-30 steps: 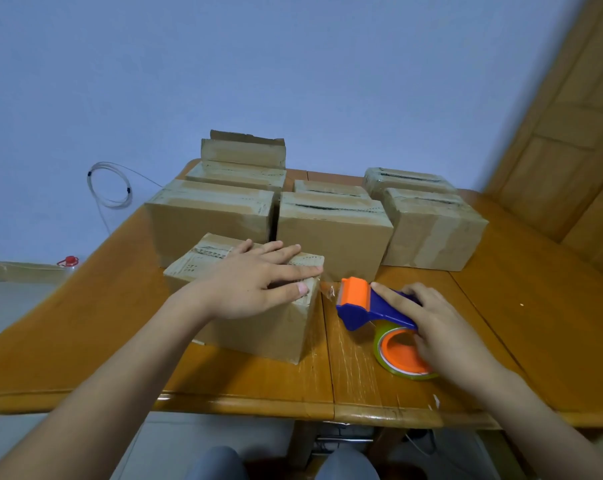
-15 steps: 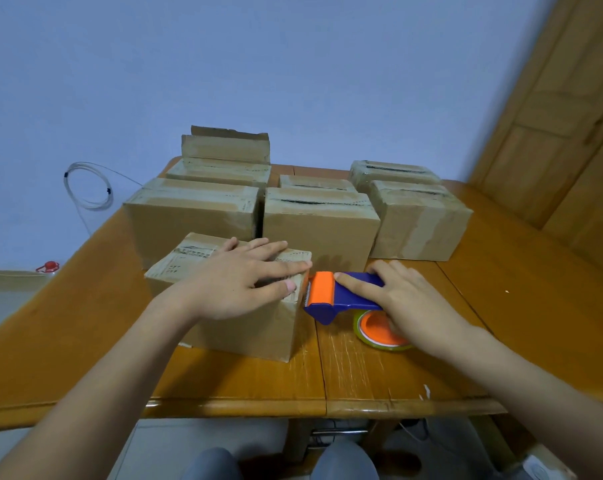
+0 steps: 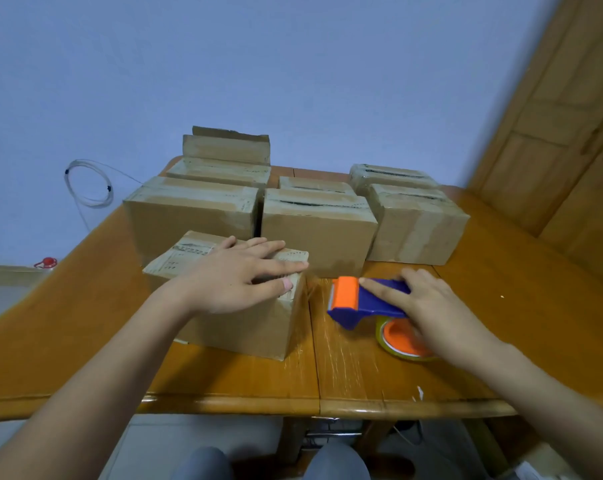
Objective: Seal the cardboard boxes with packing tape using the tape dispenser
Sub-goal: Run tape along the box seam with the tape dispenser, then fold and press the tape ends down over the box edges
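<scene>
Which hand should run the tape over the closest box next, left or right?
Right. The right hand holds the tape dispenser just beside the nearest box, orange end facing it. The left hand lies flat on that box's top, steadying it, so it is best kept there.

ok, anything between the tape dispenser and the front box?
Nothing visible: only bare table separates the tape dispenser in the right hand from the front box. The left hand lies flat on the box top.
</scene>
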`<action>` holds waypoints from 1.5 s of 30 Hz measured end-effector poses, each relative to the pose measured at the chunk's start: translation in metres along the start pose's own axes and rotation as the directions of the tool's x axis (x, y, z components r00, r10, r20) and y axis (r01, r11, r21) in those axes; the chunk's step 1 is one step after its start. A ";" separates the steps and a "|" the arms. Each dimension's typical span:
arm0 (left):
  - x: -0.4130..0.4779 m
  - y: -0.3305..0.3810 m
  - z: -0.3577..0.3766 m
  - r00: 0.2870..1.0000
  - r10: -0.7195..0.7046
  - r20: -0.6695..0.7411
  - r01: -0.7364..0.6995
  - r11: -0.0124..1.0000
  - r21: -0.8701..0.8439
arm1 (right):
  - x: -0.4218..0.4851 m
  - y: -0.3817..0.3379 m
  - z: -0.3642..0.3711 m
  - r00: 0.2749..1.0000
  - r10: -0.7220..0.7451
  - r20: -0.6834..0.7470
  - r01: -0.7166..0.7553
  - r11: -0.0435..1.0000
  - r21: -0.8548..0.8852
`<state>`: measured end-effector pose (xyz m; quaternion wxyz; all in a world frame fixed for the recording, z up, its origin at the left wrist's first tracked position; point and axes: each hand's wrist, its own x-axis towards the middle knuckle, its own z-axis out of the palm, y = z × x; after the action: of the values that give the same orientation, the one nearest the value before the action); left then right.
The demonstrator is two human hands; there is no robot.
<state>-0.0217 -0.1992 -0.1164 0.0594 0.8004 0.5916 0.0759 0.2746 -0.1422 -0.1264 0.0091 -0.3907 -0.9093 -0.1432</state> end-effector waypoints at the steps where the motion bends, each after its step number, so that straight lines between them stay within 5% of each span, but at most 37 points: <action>1: -0.001 0.000 0.001 1.000 -0.001 0.003 0.001 1.000 -0.007 | 0.000 0.005 -0.002 0.998 0.056 -0.041 -0.052 0.993 0.102; 5: 0.000 -0.001 0.000 1.000 0.001 -0.001 -0.001 1.000 -0.004 | 0.001 0.022 0.001 0.973 0.227 -0.043 -0.157 0.787 0.597; 8: 0.000 0.000 -0.001 1.000 -0.004 0.015 0.004 1.000 0.007 | -0.001 0.025 -0.006 0.947 0.291 0.135 -0.275 0.523 0.807; 12: -0.002 0.001 -0.006 0.994 0.012 0.107 -0.016 0.999 0.040 | -0.004 0.026 -0.009 0.913 0.239 0.329 -0.373 0.171 0.912; 16: 0.000 0.001 -0.015 0.976 0.002 0.218 -0.011 0.999 0.040 | -0.002 0.027 -0.009 0.909 0.180 0.377 -0.381 -0.013 0.924; 30: 0.019 0.035 -0.008 1.000 -0.024 0.001 0.024 0.993 0.114 | 0.019 0.029 -0.018 0.919 0.137 0.369 -0.350 -0.148 0.925; 35: 0.019 0.037 -0.022 0.996 -0.036 -0.083 0.028 0.994 -0.103 | 0.025 0.028 -0.030 0.926 0.128 0.355 -0.337 -0.144 0.930; 40: 0.032 0.045 -0.049 0.855 0.023 -0.517 -0.128 0.978 -0.167 | 0.027 0.030 -0.039 0.935 0.115 0.336 -0.323 -0.121 0.939; 45: 0.051 0.062 -0.061 0.784 0.251 -0.568 -0.296 0.955 0.014 | 0.026 0.027 -0.046 0.937 0.084 0.340 -0.329 -0.120 0.937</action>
<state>0.0392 -0.1685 -0.0423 -0.0992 0.8164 0.4569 0.3389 0.2716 -0.1185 -0.0725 0.2384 -0.4052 -0.6426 0.6050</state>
